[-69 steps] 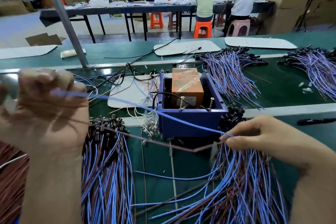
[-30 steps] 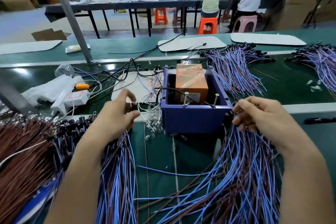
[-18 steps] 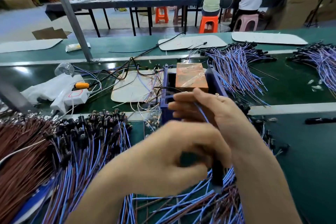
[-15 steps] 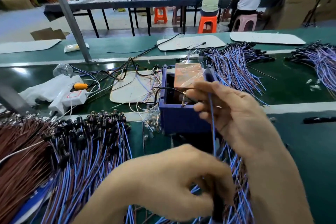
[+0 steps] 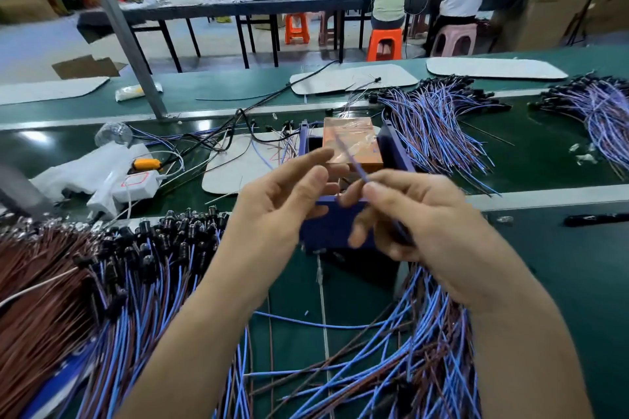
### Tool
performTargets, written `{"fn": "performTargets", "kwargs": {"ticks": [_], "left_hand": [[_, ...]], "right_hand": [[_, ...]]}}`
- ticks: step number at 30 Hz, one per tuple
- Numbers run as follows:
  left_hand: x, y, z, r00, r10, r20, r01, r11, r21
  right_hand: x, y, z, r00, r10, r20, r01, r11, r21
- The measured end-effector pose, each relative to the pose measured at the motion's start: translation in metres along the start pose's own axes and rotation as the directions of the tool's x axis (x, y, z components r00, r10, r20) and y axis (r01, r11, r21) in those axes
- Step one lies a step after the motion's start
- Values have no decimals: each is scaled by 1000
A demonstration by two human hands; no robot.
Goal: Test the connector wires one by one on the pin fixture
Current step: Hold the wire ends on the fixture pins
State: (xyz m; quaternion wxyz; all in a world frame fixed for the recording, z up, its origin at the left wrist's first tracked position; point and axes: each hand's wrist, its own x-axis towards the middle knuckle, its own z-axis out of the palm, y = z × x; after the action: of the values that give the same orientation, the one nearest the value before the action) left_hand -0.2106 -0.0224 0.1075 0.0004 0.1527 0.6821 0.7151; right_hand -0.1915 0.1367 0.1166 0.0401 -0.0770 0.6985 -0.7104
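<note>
The pin fixture is a blue box (image 5: pixel 394 153) holding an orange block (image 5: pixel 354 139) on the green bench; both hands hover in front of it and hide its pins. My right hand (image 5: pixel 418 218) pinches a single blue wire (image 5: pixel 350 160) between thumb and forefinger, the wire rising up over the orange block. My left hand (image 5: pixel 286 201) is raised beside it with fingers spread and relaxed, holding nothing. A pile of blue and brown connector wires (image 5: pixel 391 350) lies under my right wrist. Another pile with black connectors (image 5: pixel 136 265) lies to the left.
More wire bundles (image 5: pixel 432 126) lie behind the fixture on the right and at the far right (image 5: pixel 602 112). A white adapter with cables (image 5: pixel 136 184) and a white mat (image 5: pixel 238 167) sit to the left. A grey post (image 5: pixel 119 27) stands at the back left. Two people sit at a far table.
My left hand has let go low down and risen with fingers spread beside the right. My right hand has pulled back from the fixture, still pinching the blue wire.
</note>
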Motion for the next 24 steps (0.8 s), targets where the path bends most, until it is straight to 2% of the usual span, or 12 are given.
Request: {"fn": "performTargets", "kwargs": {"ticks": [2,5,9,11,15,17,20,24], "left_hand": [[1,-1,0,999,-2,-51,-1,997,-77],[0,-3,0,998,11,-68,-13,999,-32],[-1,-4,3,997,-20,76,18,1000,25],[-2,-6,6,993,-44,114,38,998,55],[-3,-9,14,981,-93,168,87,995,46],[-4,-10,18,974,-111,195,105,993,45],[-5,-13,20,963,-132,234,116,990,83],[-6,-16,22,954,-173,246,151,983,104]], "right_hand": [[1,2,8,993,75,87,-65,991,-120],[4,5,14,980,138,143,-105,970,-221],[1,7,-4,983,101,150,-48,947,-319],[-1,5,-17,990,47,134,-7,958,-286],[-5,3,-28,991,-67,119,76,994,-77],[-3,5,-25,995,-92,43,93,995,-19],[4,8,-19,986,-111,-126,108,994,-28],[7,9,-16,978,-120,-168,99,987,-123]]}}
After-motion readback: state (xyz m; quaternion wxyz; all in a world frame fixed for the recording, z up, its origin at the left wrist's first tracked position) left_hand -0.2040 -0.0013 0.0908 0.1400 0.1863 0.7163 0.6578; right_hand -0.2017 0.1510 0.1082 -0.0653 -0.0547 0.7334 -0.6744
